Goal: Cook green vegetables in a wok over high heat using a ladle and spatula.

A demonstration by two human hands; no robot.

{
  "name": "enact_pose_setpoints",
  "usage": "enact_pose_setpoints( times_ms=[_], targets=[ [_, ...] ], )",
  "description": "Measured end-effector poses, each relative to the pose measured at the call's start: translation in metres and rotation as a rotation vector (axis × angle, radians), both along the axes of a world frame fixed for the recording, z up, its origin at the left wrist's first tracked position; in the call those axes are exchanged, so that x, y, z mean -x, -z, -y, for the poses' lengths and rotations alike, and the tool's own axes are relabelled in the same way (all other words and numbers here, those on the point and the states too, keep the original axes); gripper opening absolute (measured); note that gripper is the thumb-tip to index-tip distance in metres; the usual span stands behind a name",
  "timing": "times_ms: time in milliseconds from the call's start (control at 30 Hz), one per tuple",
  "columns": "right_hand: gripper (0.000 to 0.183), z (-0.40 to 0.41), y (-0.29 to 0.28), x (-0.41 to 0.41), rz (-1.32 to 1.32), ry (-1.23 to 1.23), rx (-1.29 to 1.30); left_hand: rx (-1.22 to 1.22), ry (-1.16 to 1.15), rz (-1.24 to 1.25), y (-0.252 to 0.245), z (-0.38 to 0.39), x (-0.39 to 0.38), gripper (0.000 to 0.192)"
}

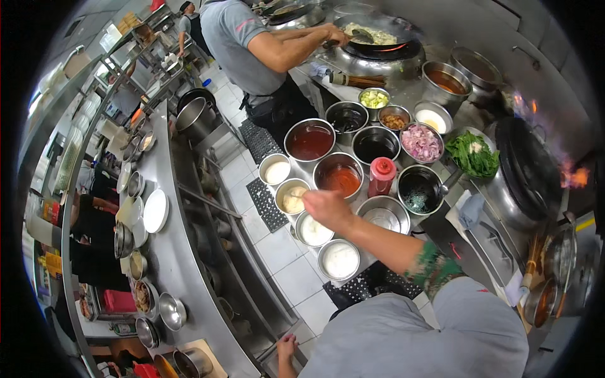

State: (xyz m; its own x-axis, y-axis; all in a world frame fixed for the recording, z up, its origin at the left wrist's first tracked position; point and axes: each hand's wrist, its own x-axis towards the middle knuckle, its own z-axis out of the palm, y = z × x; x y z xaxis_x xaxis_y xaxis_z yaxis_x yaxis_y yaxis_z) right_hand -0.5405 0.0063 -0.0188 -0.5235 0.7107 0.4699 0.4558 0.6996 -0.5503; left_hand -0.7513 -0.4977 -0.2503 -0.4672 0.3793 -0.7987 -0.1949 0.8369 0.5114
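My right hand [326, 208] reaches over several round metal pots, its fingers curled at the rim of one holding a pale yellow seasoning [294, 200]. Whether the fingers grip anything is hidden. Just below my wrist is a pot of white powder [314, 230], and a second white-filled pot [339, 259] stands closer to me. Orange-red sauce [344, 182] fills a pot beyond my knuckles. A red squeeze bottle [382, 176] stands beside it, near an empty-looking metal pot [384, 216]. My left hand [286, 347] hangs low at the bottom edge, fingers loosely bent, with no visible object.
Chopped pink onions [421, 141], leafy greens [472, 152] and dark sauce [419, 191] sit right of the bottle. Flames [574, 175] rise behind a black wok [527, 165]. A co-worker [246, 52] stirs a steaming wok [373, 34]. A steel counter [189, 302] holding bowls runs along the left.
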Motion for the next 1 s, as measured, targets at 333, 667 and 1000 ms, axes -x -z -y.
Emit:
enact_pose_setpoints(
  times_ms=[333, 667, 1000],
  targets=[
    [0.022, -0.093, -0.104, -0.118, -0.205, 0.324, 0.091, -0.037, 0.380, -0.324, 0.000, 0.106, -0.041, 0.028],
    [0.023, -0.264, -0.097, -0.264, 0.128, 0.370, 0.109, -0.301, 0.059, -0.898, -0.195, -0.171, -0.060, 0.026],
    [0.022, -0.337, -0.010, -0.211, 0.824, 0.077, 0.407, -0.144, 0.236, -0.801, -0.228, -0.237, -0.153, 0.034]
  ],
)
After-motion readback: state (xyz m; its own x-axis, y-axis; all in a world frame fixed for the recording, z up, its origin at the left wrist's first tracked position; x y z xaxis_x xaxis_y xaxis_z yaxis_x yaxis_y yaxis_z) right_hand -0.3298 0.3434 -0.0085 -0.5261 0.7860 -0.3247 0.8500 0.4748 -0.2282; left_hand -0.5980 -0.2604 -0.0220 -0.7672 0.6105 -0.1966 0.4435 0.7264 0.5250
